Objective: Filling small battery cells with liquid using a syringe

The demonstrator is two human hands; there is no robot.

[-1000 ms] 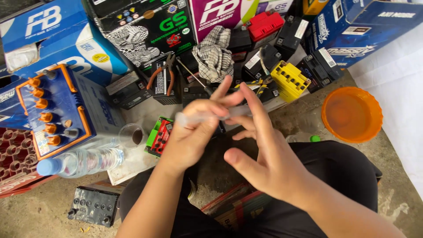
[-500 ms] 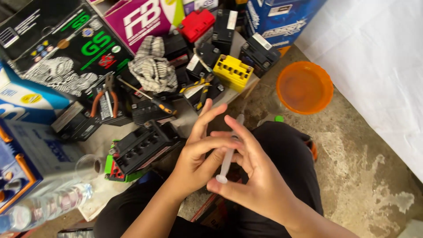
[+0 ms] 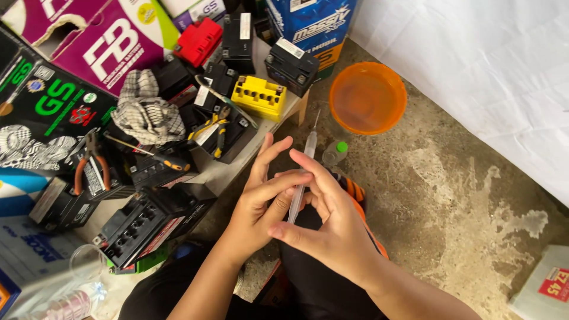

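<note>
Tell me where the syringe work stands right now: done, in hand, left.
Done: the open black battery sits on the board with its cell holes uncovered. In hand: left hand and right hand both grip the clear syringe, needle toward the orange bowl. Left: the needle has not reached bowl or battery.

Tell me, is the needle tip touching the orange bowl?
Apart. The head view shows the syringe needle tip ending short of the orange bowl, with bare floor between.
</note>
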